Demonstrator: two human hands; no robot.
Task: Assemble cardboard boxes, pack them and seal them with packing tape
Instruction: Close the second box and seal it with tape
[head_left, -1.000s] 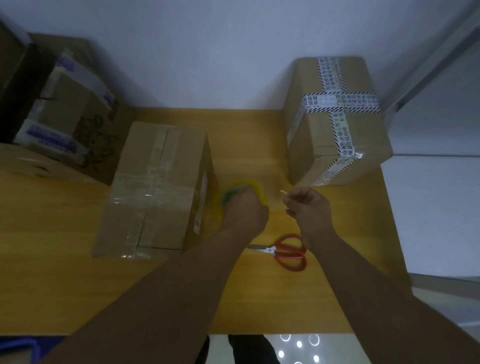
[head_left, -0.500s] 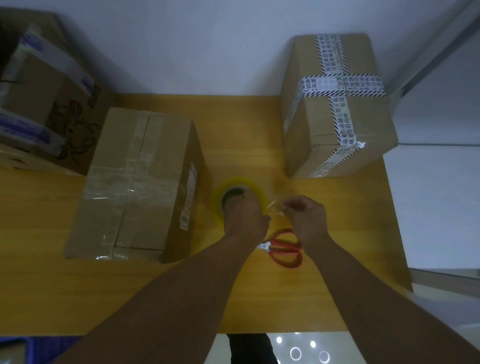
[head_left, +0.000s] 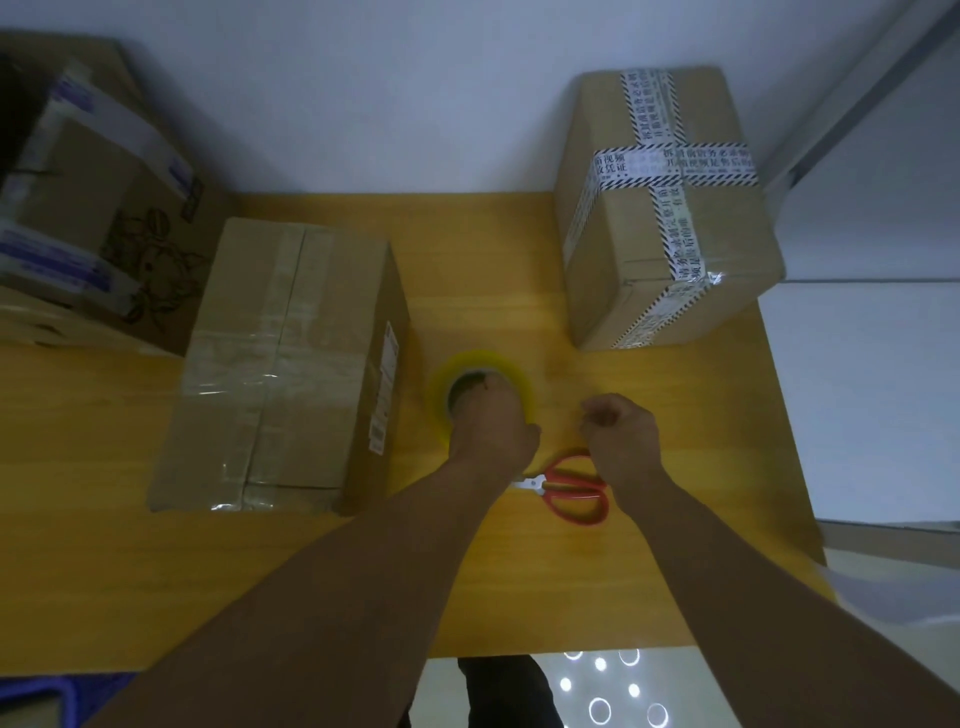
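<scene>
A roll of clear yellowish packing tape (head_left: 470, 366) lies flat on the wooden table (head_left: 675, 545), just right of a closed cardboard box (head_left: 283, 358) covered in clear tape. My left hand (head_left: 491, 431) grips the roll with fingers reaching into its core. Beside it, my right hand (head_left: 621, 439) has curled fingers pinching what looks like the tape's loose end; the clear strip itself is hard to see. Red-handled scissors (head_left: 574, 491) lie on the table under my right wrist.
A second sealed box (head_left: 660, 218) with black-and-white printed tape stands at the table's back right corner. More boxes (head_left: 88, 208) are stacked at the far left. The table's right edge drops off close to my right arm.
My right hand has moved a little to the right, away from the roll. My left hand stays on the tape roll. The view has shifted slightly.
</scene>
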